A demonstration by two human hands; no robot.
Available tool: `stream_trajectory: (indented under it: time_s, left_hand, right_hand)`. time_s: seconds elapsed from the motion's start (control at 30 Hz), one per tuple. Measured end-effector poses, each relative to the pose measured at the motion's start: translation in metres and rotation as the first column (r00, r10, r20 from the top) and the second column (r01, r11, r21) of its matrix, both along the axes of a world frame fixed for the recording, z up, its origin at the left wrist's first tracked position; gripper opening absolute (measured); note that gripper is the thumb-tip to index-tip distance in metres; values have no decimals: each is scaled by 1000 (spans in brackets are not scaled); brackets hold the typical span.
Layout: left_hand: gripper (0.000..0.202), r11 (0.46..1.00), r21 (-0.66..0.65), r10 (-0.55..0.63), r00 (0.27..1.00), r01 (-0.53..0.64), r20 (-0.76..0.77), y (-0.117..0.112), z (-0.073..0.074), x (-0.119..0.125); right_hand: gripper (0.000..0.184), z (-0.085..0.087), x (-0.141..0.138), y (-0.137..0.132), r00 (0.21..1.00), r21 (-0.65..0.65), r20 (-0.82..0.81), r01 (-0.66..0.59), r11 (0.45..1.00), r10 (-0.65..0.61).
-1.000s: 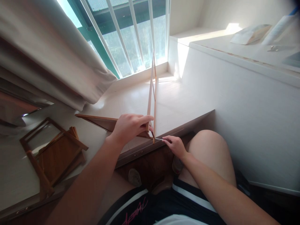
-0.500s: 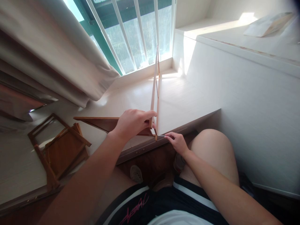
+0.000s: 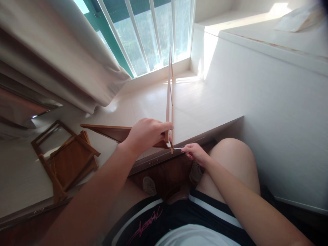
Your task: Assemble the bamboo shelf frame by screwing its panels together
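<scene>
A long, narrow wooden frame point(image 3: 168, 99) stands on edge on the pale surface, pointing toward the window. My left hand point(image 3: 147, 135) is closed around its near end, thumb and fingers wrapped over the wood. A brown wooden panel point(image 3: 105, 131) extends to the left, partly hidden behind that hand. At lower right, my right hand point(image 3: 193, 152) pinches a thin, straight metal tool point(image 3: 177, 148). Its far tip meets the near end of the frame. The tool's handle end is hidden in my fingers, so its exact kind cannot be made out.
A folded wooden chair point(image 3: 68, 160) lies at left on the pale ledge point(image 3: 205, 109). Beige curtains point(image 3: 77, 51) hang at upper left beside a barred window point(image 3: 151, 34). A white cabinet side point(image 3: 276, 102) stands at right. My knee point(image 3: 233, 164) is close to my right hand.
My camera view has shifted slightly. My left hand keeps its hold on the frame. The right fingers have curled a little differently around the tool, whose tip stays at the frame.
</scene>
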State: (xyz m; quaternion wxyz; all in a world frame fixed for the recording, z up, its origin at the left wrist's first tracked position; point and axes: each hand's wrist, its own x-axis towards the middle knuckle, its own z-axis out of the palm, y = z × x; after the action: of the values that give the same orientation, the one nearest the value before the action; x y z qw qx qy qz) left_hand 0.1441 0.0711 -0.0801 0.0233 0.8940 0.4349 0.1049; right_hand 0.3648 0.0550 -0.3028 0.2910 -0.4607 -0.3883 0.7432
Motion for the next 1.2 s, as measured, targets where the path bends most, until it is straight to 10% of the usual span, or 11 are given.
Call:
stream_trajectory:
  time_s: [0.23, 0.43, 0.63, 1.2]
  left_hand:
    - [14, 998, 36, 44, 998, -43, -40, -11, 0, 6]
    - [14, 997, 52, 55, 996, -52, -66, -12, 1, 7]
    - [11, 998, 43, 50, 998, -49, -25, -11, -1, 6]
    - [9, 998, 1, 60, 998, -60, -2, -12, 0, 8]
  right_hand:
    - [20, -1, 2, 3, 993, -275, -113, -55, 960, 25]
    - [27, 5, -1, -3, 999, 88, 49, 3, 996, -7]
    - [27, 12, 11, -11, 943, 553, 324, -124, 824, -76]
    - [21, 11, 17, -7, 927, 729, 362, -218, 649, -95]
